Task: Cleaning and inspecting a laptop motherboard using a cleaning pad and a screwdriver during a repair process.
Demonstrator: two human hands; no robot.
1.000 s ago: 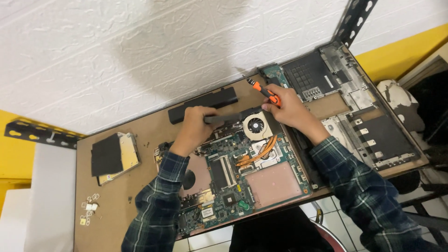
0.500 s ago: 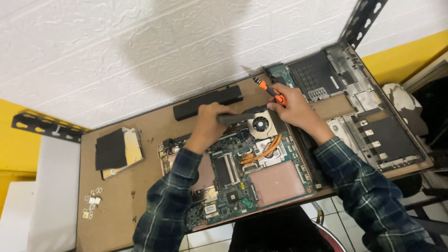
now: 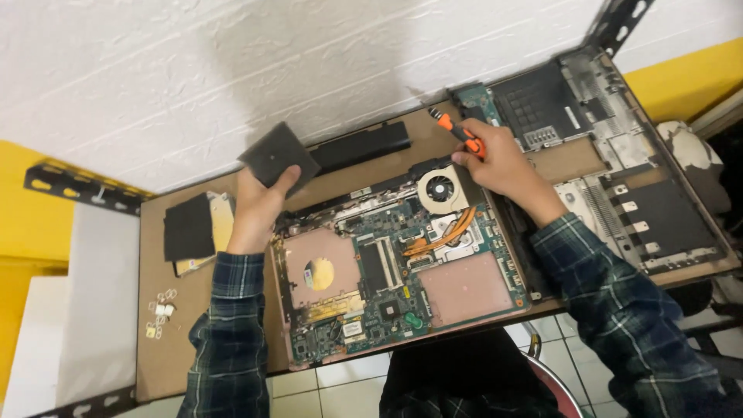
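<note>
From my seat I see my left hand (image 3: 259, 203) raised off the brown wooden desk (image 3: 155, 325), its fingers (image 3: 285, 179) pinching a flat, dark grey square plastic cover plate (image 3: 278, 155) by its lower edge. The plate hangs tilted above the desk, up and left of the opened laptop base with its green circuit board (image 3: 387, 286), and just beside the long black battery bar (image 3: 357, 145) that lies along the back edge.

My right hand (image 3: 501, 162) is closed around the orange-handled screwdriver (image 3: 457, 131). Its long axis runs diagonally, handle end pointing up and left toward the wall, and I cannot see the tip, which is hidden under the palm. That hand rests at the upper right corner of the board, touching the area just beside the round cooling fan with copper heat pipe (image 3: 441, 190).

So the plate lies well to the left of the screwdriver, and the left hand alone has it. A stack of black square pieces (image 3: 188, 228) sits nearer that left hand, by the desk's left end.
</note>
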